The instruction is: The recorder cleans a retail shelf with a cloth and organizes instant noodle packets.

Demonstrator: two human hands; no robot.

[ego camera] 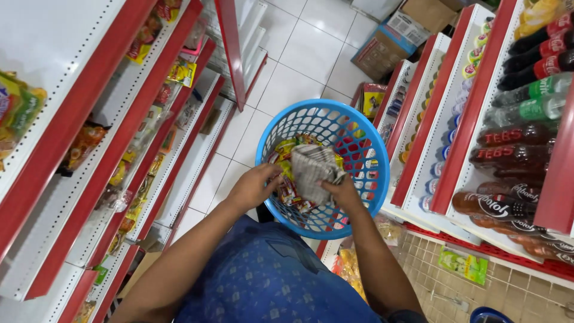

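Right hand (345, 192) clamped on a folded grey-patterned packet (314, 169), just above the snack packs (286, 179). Left hand (254, 186) curled at those packs, inside the blue basket (359, 203). Best to keep the packet level, lift slowly, steady the basket.

White tiled floor (305, 54); red-edged white shelves (179, 149) hold snack packets (84, 143); right shelves (472, 107) carry bottles (508, 155).
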